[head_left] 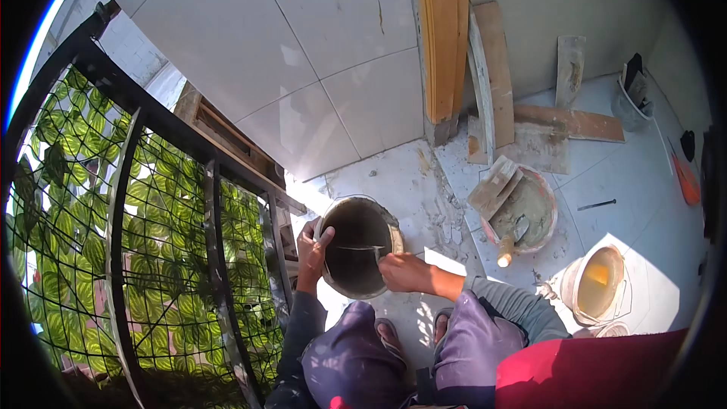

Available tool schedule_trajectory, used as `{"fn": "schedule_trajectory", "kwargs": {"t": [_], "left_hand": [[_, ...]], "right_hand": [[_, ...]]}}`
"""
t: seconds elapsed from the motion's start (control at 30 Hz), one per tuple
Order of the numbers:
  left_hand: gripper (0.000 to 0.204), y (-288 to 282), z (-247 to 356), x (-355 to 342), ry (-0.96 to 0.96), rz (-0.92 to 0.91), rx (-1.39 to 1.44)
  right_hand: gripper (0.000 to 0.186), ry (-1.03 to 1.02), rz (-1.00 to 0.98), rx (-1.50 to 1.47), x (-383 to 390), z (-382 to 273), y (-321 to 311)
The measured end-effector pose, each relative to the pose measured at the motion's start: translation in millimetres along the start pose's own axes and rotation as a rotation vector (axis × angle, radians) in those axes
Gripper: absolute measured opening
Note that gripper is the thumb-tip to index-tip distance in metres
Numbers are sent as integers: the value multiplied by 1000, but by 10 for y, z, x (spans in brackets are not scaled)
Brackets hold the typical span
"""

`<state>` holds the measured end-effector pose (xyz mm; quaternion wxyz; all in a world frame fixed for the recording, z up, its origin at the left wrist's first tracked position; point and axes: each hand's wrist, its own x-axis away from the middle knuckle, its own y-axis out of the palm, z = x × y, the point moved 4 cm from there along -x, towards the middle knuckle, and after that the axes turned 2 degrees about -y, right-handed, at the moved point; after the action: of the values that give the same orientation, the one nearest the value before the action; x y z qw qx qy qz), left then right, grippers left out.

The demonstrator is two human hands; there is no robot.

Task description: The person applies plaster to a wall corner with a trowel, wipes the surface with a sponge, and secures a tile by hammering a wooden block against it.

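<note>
A round bucket [394, 229] with a dark grey, dirty inside stands on the floor in front of my feet. My left hand [309, 256] is closed around its left rim, thumb over the edge. On the opposite side, my right hand [409, 272] makes a fist at the rim. From that fist a thin, straight-edged tool [357, 248] reaches across the bucket's mouth; it looks like a trowel or scraper seen edge-on, with its handle hidden by my fingers. How much the bucket contains is too dark to tell.
Right of the bucket sits a basin of grey mortar [539, 208], with a flat float [496, 185] and a wooden-handled trowel [506, 248] on it. A pail of yellowish liquid [579, 282] stands nearer. Boards [492, 68] lean behind. A black railing [214, 257] with netting runs along the left.
</note>
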<state>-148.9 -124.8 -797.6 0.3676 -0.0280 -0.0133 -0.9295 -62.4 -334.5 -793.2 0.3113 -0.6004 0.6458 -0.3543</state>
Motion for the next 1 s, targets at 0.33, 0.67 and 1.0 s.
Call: {"fn": "schedule_trajectory", "kwargs": {"t": [0.33, 0.67, 1.0], "left_hand": [[32, 29, -303, 445, -169, 18, 343], [29, 225, -922, 715, -300, -48, 502], [52, -342, -1062, 292, -362, 157, -37]], "right_hand": [[23, 269, -162, -3, 687, 135, 135], [26, 279, -160, -39, 928, 353, -25], [29, 532, -191, -434, 912, 394, -320]]}}
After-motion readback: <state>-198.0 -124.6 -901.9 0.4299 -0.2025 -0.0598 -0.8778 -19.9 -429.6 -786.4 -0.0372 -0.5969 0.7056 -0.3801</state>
